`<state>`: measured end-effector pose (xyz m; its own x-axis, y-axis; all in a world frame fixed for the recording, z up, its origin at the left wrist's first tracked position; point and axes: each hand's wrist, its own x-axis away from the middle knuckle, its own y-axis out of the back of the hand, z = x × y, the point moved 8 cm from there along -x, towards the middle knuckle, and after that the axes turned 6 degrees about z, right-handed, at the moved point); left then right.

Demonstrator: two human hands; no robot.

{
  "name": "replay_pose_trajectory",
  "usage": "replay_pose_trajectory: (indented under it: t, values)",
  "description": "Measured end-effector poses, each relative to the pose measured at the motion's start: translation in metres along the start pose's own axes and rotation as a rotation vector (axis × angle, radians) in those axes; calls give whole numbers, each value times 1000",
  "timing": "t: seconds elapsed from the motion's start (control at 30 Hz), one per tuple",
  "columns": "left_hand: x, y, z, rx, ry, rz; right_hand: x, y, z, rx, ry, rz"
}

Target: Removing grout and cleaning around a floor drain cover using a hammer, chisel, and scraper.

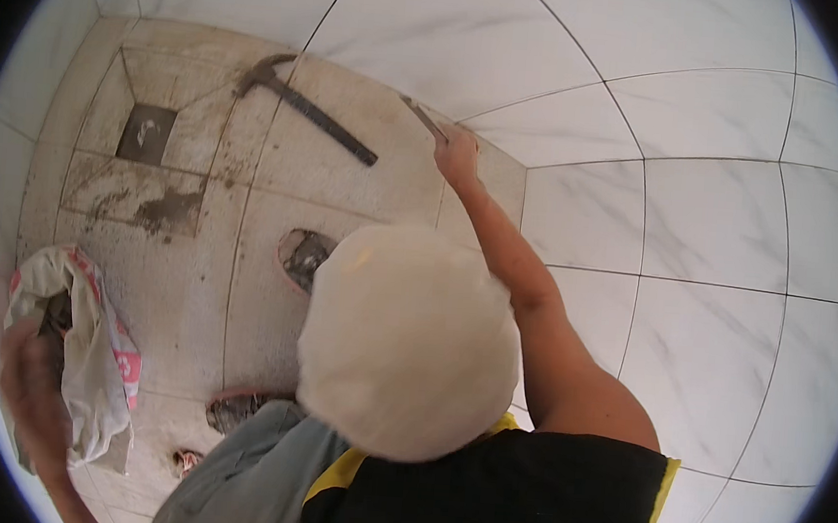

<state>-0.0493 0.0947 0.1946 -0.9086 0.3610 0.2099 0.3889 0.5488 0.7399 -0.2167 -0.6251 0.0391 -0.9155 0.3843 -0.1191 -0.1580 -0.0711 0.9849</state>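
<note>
My right hand [458,157] is closed around a thin, flat metal tool [423,118], whose kind I cannot make out. The tool's tip points up and left, close to the base of the tiled wall. On the floor to its left lies a claw hammer [317,123] with a dark handle. My left hand [31,361] is at the mouth of a white woven sack [95,375] with red print, at the lower left. Motion smears its fingers. Something dark [58,312] shows inside the sack, beside the fingers.
A square drain opening [146,134] lies in the floor tiles, with wet grey dirt [170,210] nearby. White marbled tiles [703,223] cover the walls. A white cap [408,343] hides the middle of the floor. Sandals [234,409] show beside it.
</note>
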Motion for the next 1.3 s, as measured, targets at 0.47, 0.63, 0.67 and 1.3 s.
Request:
replay_pose_trajectory:
  t: [0.47, 0.63, 0.67, 1.3]
  values:
    - [-218, -388, -121, 550, 373, 445, -23, -46, -14, 49, 67, 422]
    - [-294, -434, -152, -10, 292, 80, -51, -37, -31, 142, -44, 479]
    - [-298, -441, -158, -35, 252, 1, -53, -41, -21, 126, -9, 480]
    - [103, 23, -63, 440, 537, -243, -183, -176, 256, 54, 659, 236]
